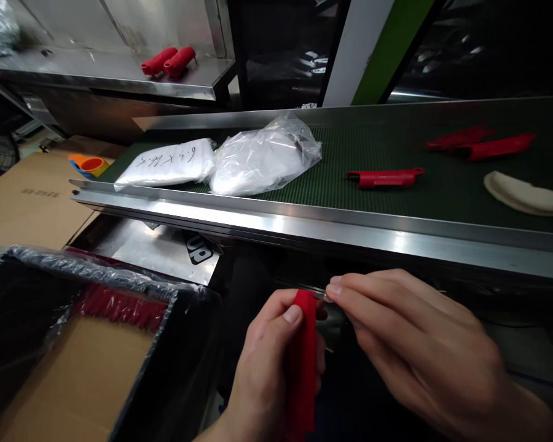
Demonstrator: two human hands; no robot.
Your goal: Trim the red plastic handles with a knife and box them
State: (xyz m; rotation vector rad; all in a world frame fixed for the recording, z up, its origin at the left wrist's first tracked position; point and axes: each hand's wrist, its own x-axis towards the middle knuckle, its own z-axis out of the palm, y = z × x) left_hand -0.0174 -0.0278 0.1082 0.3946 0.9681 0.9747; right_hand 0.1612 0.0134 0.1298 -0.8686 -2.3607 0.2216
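My left hand (262,362) is wrapped round a long red plastic part (305,368), with the thumb pressed on its face near the upper end. Pinched in the fingertips of my right hand (424,344) is a thin metal blade-like tool (319,295), mostly hidden by the fingers. Its tip meets the upper end of the red part, or lies just behind it. Beyond my hands, a similar red plastic part (387,178) with a looped end lies on the green conveyor belt (336,153).
A metal rail (276,215) edges the belt. On the belt lie two white plastic-wrapped packs (166,162), more red parts (500,147) and a cream curved piece (525,193). A plastic-lined box (175,344) stands lower left. Two red parts (179,61) rest on a steel table (96,70).
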